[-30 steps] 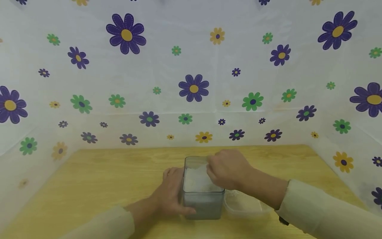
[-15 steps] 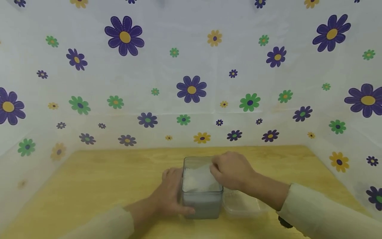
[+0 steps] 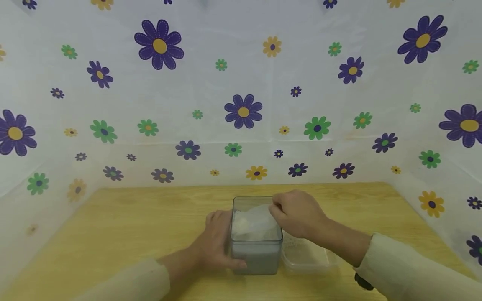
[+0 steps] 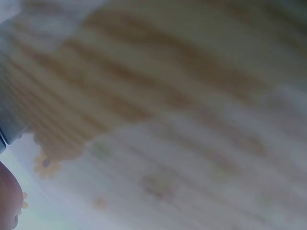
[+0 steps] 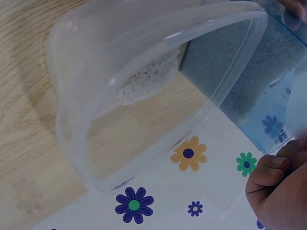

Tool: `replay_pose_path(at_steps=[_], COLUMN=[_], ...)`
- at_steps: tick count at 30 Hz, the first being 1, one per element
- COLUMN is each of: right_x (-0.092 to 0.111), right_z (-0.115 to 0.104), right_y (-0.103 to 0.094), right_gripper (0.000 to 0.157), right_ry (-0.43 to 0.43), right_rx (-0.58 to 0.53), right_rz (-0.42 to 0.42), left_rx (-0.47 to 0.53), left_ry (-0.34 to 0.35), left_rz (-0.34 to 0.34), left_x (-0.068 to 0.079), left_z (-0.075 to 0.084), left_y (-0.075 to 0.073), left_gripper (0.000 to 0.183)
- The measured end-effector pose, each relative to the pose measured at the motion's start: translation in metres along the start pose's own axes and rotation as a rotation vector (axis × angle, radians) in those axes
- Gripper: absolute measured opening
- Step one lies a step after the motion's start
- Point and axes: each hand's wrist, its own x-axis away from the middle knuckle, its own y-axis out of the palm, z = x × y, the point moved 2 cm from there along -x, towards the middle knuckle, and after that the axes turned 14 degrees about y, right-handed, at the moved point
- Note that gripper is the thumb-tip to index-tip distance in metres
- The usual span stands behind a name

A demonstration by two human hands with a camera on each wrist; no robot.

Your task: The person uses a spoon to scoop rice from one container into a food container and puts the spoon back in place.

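Note:
A clear square-topped container (image 3: 257, 258) filled with white rice (image 3: 242, 225) stands in the middle of the table. My left hand (image 3: 215, 240) grips its left side, the thumb reaching across the front wall. My right hand (image 3: 301, 213) is over the container's right rim, fingers curled on a whitish translucent scoop (image 3: 261, 215) whose far part lies on the rice; its handle is hidden in the hand. In the right wrist view the curled right hand (image 5: 280, 187) shows beside the bluish container wall. Right of the container, a low clear plastic tub (image 3: 306, 265) holds a small heap of rice (image 5: 151, 79).
The wood-patterned table (image 3: 143, 225) runs back to a white sheet (image 3: 203, 83) printed with flowers, which also hangs at both sides. Under my right forearm sits the tub, close against the container's right side.
My right hand has shifted slightly to the right with the scoop, so more rice shows at the left of the container. The left hand keeps its place.

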Motion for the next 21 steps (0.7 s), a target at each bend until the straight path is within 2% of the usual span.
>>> replay_pose_path(at_steps=[4,15,21], right_x=[0.0003,0.0022,0.0018], right_z=[0.0008,0.0026,0.0061], right_y=[0.0004,-0.0023,-0.0064], right_gripper=[0.039,0.039,0.041], right_ry=[0.000,-0.011,0.024], right_rx=[0.001,0.002,-0.098], right_rz=[-0.002,0.007,-0.006], left_rx=[0.007,0.013,0.001], left_ry=[-0.019,-0.007,0.009], left_rz=[-0.012,-0.007,-0.007], left_x=[-0.0008,-0.0015,0.0000], left_z=[0.0013,0.0017,0.0021], left_y=[-0.0002,0.0019,-0.0012], left_gripper=[0.112,0.112,0.109])
